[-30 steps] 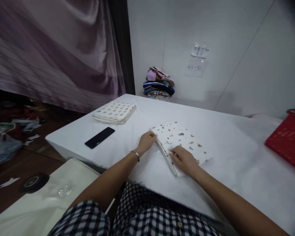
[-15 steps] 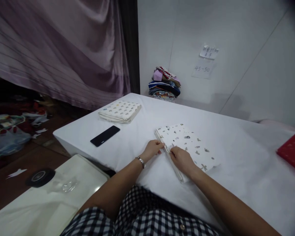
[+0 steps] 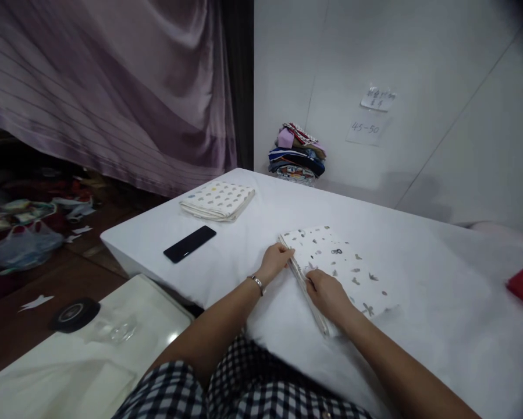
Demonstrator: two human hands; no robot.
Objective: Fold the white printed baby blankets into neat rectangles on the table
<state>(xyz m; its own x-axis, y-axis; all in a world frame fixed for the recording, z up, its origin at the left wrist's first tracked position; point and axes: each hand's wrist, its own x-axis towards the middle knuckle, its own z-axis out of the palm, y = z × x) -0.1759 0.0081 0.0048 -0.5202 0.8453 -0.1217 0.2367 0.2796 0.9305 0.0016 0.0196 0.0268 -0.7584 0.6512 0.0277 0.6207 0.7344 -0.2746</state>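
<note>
The left hand is nearly closed, thumb and fingers pinching the layered edge of the cloth. The right hand, fingers curled in, seems to grip that same edge, nearer the body. The cloth lies on the table between the hands and out past the right one, its printed face up.

The layers could slide out of line if the hands pull unevenly, since they pinch only one side. The far part, beyond both hands and unheld, might skew or wrinkle under a tug. The phone lies left of the left hand, apart from it; a wide leftward sweep could knock it.
</note>
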